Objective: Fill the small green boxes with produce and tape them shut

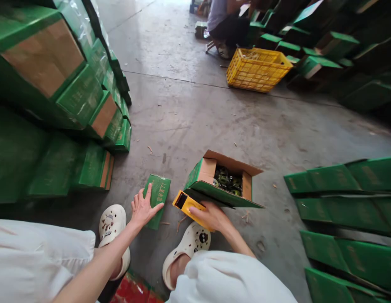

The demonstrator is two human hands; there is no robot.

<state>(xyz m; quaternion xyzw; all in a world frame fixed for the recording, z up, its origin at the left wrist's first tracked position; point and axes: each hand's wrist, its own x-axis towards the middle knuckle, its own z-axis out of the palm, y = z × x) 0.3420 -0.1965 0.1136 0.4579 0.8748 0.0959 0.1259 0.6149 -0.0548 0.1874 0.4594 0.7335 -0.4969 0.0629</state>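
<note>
My left hand (pixel 144 207) has its fingers spread over a small closed green carton (pixel 160 190) with printed characters, which stands on the floor between my feet. The fingertips touch or nearly touch its top. In my right hand (pixel 212 215) is a yellow boxy object (pixel 195 207) with a dark recess at its left end. It lies close to the near side of an open green carton (pixel 193 176). That carton's flaps stand apart, and dark green, shiny items (pixel 228 180) show inside.
Stacked green cartons (pixel 78 94) rise on the left. Flat green cartons (pixel 337 179) lie in rows at the right. A yellow plastic crate (pixel 255 69) stands farther off, by a crouching person (pixel 228 25) and more cartons. My white clogs (pixel 189 244) flank the small carton.
</note>
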